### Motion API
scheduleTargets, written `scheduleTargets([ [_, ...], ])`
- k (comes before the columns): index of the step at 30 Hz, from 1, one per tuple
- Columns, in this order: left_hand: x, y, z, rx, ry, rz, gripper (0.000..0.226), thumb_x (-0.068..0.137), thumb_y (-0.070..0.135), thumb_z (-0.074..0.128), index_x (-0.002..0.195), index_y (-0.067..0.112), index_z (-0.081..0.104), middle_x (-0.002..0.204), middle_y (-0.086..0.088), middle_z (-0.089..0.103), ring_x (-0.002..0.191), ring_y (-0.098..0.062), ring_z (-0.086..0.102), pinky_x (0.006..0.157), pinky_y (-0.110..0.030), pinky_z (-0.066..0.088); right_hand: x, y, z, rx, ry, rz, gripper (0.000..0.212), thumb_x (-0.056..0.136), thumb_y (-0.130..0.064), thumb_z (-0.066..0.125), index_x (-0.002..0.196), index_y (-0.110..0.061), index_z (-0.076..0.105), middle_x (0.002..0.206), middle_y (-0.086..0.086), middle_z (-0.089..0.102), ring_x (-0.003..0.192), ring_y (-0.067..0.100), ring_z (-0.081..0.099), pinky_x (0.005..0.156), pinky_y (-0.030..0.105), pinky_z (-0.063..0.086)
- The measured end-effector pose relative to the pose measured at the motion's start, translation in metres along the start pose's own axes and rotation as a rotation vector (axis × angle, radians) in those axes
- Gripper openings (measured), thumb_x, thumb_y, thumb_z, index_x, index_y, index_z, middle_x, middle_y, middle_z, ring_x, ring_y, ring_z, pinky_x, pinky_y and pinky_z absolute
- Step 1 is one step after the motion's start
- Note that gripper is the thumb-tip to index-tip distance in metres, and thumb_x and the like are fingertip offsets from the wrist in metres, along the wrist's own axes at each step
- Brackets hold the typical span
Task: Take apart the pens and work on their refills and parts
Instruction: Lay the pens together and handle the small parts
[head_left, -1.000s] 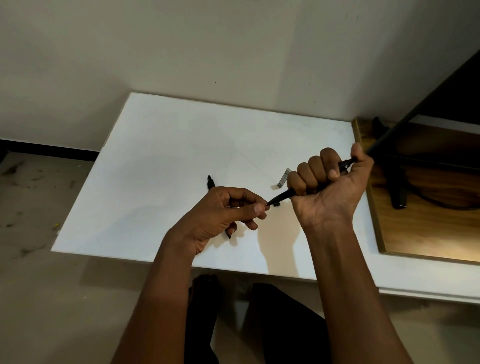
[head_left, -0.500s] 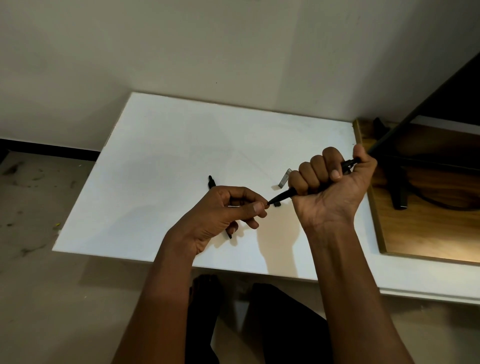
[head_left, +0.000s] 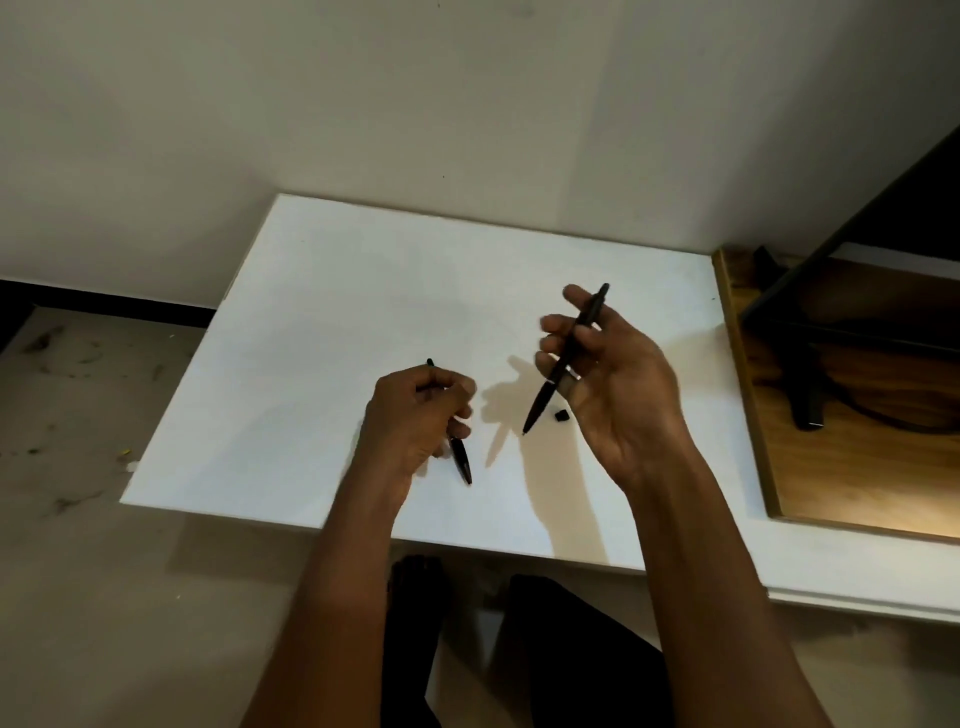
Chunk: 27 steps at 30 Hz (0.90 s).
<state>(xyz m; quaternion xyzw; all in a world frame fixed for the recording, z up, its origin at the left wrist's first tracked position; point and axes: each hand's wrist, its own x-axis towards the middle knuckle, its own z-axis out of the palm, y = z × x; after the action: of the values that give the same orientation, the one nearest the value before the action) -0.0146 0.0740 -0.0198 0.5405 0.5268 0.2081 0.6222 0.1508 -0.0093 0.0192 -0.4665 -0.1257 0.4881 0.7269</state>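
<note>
My right hand (head_left: 623, 384) holds a black pen (head_left: 566, 358) above the white table (head_left: 311, 338). Its fingers are loosely spread, and the pen slants with its tip down and to the left. My left hand (head_left: 415, 415) hovers with curled fingers over a second black pen (head_left: 461, 457) that lies on the table. That pen's ends stick out past the hand, and I cannot see anything inside the fingers. A small black piece (head_left: 561, 415) lies on the table just below the right hand's fingers.
A wooden board (head_left: 857, 467) adjoins the table on the right, carrying a black stand (head_left: 800, 384) and a cable. A plain wall rises behind the table. Bare floor lies to the left, and my legs show under the near edge.
My hands have come apart. The left let go of the pen's tip and dropped back over the lying pen. The right opened from a fist into a loose hold and turned the pen more upright.
</note>
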Motion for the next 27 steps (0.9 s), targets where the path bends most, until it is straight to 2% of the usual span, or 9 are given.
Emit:
scheduleTargets([
  [2,0.003,-0.007,-0.002,0.152,0.208,0.009,0.008,0.088,0.024,0.073,0.088,0.016,0.074,0.075,-0.004,0.075,0.064,-0.017,0.072,0.054,-0.027,0.056,0.000,0.012,0.001,-0.231,0.004,-0.004,0.028,0.100,-0.001,0.054,0.128,-0.004,0.055,0.104,0.014,0.077,0.092,0.029,0.075,0.082,0.035,0.061],
  [5,0.005,-0.013,-0.004,0.276,0.349,-0.049,0.020,0.082,0.037,0.078,0.088,0.018,0.073,0.083,-0.003,0.076,0.080,-0.026,0.074,0.077,-0.044,0.062,-0.002,0.031,0.003,-0.435,0.131,0.010,0.028,0.089,-0.008,0.076,0.111,0.002,0.062,0.090,0.015,0.079,0.086,0.033,0.077,0.080,0.041,0.063],
  [8,0.004,-0.014,-0.001,0.304,0.324,-0.097,0.035,0.076,0.044,0.083,0.094,0.016,0.072,0.090,-0.005,0.076,0.086,-0.026,0.074,0.080,-0.045,0.062,-0.002,0.044,0.004,-0.740,0.219,-0.018,0.020,0.085,-0.019,0.081,0.087,-0.002,0.070,0.072,0.009,0.077,0.068,0.022,0.077,0.075,0.042,0.065],
  [10,0.002,-0.013,0.002,0.329,0.311,-0.081,0.038,0.074,0.043,0.086,0.096,0.015,0.072,0.092,-0.004,0.076,0.086,-0.025,0.074,0.080,-0.044,0.061,-0.001,0.051,0.004,-0.923,0.242,-0.048,0.021,0.087,-0.027,0.080,0.081,-0.008,0.075,0.065,0.003,0.075,0.060,0.015,0.075,0.073,0.039,0.064],
  [14,-0.002,-0.010,0.009,0.386,0.289,-0.024,0.034,0.074,0.034,0.088,0.099,0.016,0.074,0.091,-0.002,0.076,0.085,-0.021,0.074,0.083,-0.041,0.060,0.002,0.061,0.005,-1.199,0.274,-0.107,0.026,0.087,-0.042,0.075,0.079,-0.018,0.079,0.065,-0.006,0.073,0.063,0.008,0.069,0.062,0.023,0.049],
  [17,-0.004,-0.007,0.011,0.422,0.276,0.019,0.029,0.077,0.031,0.086,0.099,0.015,0.075,0.090,-0.003,0.077,0.085,-0.022,0.074,0.083,-0.041,0.059,0.005,0.066,0.006,-1.228,0.313,-0.097,0.026,0.087,-0.043,0.076,0.082,-0.018,0.081,0.071,-0.004,0.074,0.069,0.011,0.068,0.056,0.019,0.039],
  [20,-0.005,-0.007,0.014,0.432,0.236,0.049,0.026,0.079,0.029,0.084,0.099,0.016,0.076,0.087,-0.004,0.078,0.083,-0.022,0.074,0.082,-0.040,0.059,0.007,0.071,0.006,-1.210,0.333,-0.092,0.024,0.085,-0.038,0.078,0.083,-0.015,0.081,0.066,-0.005,0.070,0.067,0.011,0.066,0.058,0.016,0.040],
  [24,-0.004,-0.005,0.019,0.463,0.226,0.064,0.023,0.078,0.027,0.083,0.099,0.019,0.076,0.085,-0.001,0.077,0.084,-0.020,0.073,0.080,-0.036,0.058,0.008,0.078,0.008,-1.223,0.340,-0.103,0.020,0.083,-0.034,0.081,0.084,-0.014,0.080,0.069,-0.002,0.072,0.070,0.015,0.069,0.061,0.022,0.044],
  [27,-0.003,-0.004,0.021,0.475,0.237,0.069,0.023,0.079,0.026,0.082,0.101,0.019,0.076,0.085,-0.001,0.077,0.086,-0.020,0.073,0.082,-0.036,0.057,0.008,0.080,0.010,-1.210,0.365,-0.125,0.017,0.082,-0.031,0.082,0.086,-0.015,0.079,0.070,-0.002,0.072,0.072,0.014,0.069,0.059,0.016,0.039],
])
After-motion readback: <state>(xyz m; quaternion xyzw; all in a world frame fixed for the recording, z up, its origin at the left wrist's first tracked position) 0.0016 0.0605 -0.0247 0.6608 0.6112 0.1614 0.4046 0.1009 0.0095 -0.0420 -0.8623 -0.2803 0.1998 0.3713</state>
